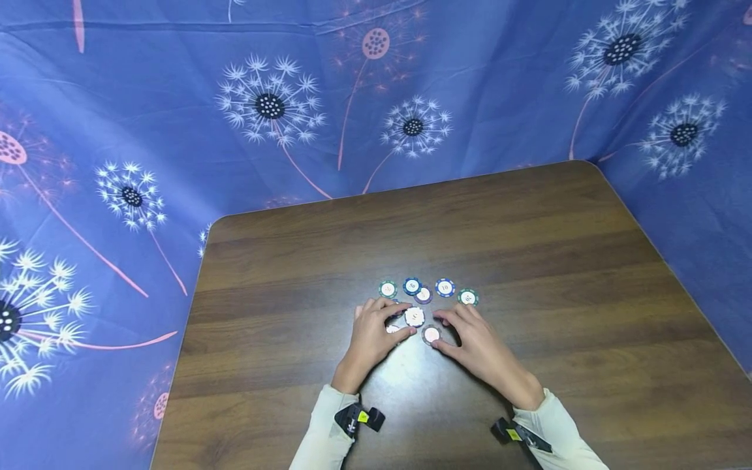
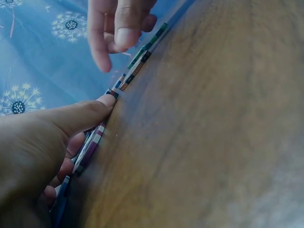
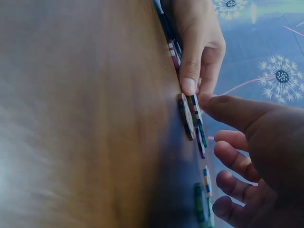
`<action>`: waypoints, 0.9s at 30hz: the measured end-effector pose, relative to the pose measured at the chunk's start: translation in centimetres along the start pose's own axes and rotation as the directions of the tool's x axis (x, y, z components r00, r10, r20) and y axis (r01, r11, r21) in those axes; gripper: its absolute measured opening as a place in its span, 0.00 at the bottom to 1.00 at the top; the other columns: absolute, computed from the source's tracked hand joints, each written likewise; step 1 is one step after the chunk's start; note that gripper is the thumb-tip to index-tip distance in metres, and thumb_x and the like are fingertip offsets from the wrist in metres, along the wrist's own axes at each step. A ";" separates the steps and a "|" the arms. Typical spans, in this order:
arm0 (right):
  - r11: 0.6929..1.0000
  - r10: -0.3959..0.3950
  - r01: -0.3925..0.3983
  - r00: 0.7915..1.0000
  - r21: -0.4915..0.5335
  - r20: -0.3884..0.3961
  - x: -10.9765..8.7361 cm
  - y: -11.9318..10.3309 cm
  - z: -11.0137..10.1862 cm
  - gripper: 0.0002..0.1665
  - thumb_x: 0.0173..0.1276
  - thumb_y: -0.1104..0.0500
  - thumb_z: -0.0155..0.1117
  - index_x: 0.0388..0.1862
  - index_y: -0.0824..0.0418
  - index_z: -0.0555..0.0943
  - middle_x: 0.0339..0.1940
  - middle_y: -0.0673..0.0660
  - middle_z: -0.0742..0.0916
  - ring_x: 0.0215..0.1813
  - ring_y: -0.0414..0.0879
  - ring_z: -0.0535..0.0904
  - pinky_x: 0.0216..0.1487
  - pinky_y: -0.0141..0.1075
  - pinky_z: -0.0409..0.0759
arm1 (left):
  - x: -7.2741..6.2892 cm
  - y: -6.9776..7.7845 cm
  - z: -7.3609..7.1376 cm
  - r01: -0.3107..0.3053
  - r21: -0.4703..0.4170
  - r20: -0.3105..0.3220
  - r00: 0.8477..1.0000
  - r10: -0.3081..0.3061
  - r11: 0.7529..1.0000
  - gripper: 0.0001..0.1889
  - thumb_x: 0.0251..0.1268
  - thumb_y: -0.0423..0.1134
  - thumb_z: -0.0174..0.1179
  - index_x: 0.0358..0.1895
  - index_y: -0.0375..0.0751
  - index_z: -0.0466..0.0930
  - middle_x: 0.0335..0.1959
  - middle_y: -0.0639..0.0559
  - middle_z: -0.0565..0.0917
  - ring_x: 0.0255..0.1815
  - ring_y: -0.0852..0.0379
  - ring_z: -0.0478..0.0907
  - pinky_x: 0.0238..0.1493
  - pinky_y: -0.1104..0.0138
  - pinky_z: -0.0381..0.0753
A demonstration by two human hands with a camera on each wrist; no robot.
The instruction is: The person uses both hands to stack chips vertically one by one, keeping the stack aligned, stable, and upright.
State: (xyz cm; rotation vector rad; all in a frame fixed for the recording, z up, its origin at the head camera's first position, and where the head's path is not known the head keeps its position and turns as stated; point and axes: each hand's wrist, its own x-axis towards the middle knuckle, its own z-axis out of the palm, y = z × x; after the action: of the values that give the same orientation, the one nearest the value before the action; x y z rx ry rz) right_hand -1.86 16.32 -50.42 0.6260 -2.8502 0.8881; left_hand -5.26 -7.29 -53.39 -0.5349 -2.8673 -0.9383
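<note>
Between my two hands lies a white-faced poker chip point(image 1: 414, 317) with a pale, patterned rim. My left hand point(image 1: 371, 331) pinches its left side between thumb and index finger; the thumb point(image 2: 105, 100) meets the chip's edge in the left wrist view. Under that hand, another white-faced chip point(image 1: 392, 330) is partly covered. On the other side, my right hand point(image 1: 474, 343) hovers with loosely bent fingers, holding nothing. Its thumb is nearest a chip with a dark brownish rim point(image 1: 431, 335), which lies low on the table in the right wrist view.
Behind the hands lie a green-rimmed chip point(image 1: 388, 289), a dark blue one point(image 1: 412, 286) overlapping a purple one point(image 1: 423, 296), a bright blue one point(image 1: 444, 287) and another green one point(image 1: 468, 297). The wooden table point(image 1: 529, 235) meets a blue dandelion-print cloth point(image 1: 352, 98) at the back.
</note>
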 end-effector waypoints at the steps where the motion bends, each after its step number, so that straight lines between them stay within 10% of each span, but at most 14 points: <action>1: 1.000 0.005 -0.005 1.000 0.001 0.001 -0.1 0.0 0.1 0.30 0.60 0.51 0.83 0.59 0.60 0.85 0.48 0.53 0.85 0.53 0.50 0.79 0.53 0.50 0.81 | 0.0 0.0 0.0 0.004 -0.003 0.002 1.000 -0.004 1.000 0.25 0.55 0.54 0.80 0.57 0.56 0.91 0.47 0.58 0.87 0.48 0.56 0.78 0.48 0.57 0.66; 27: 0.990 -0.047 0.040 0.998 -0.135 -0.046 -0.9 -0.3 2.0 0.24 0.60 0.52 0.82 0.51 0.63 0.87 0.44 0.54 0.86 0.48 0.52 0.78 0.48 0.49 0.79 | 0.0 0.1 -0.2 0.005 -0.001 -0.001 1.000 -0.005 1.000 0.25 0.55 0.56 0.79 0.57 0.56 0.91 0.47 0.59 0.87 0.46 0.57 0.77 0.47 0.59 0.65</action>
State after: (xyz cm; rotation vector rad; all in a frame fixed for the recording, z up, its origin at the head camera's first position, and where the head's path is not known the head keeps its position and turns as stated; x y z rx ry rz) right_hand -0.88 15.30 -52.07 0.6385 -2.8115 0.6894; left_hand -5.25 -7.36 -53.22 -0.5272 -2.8688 -0.9401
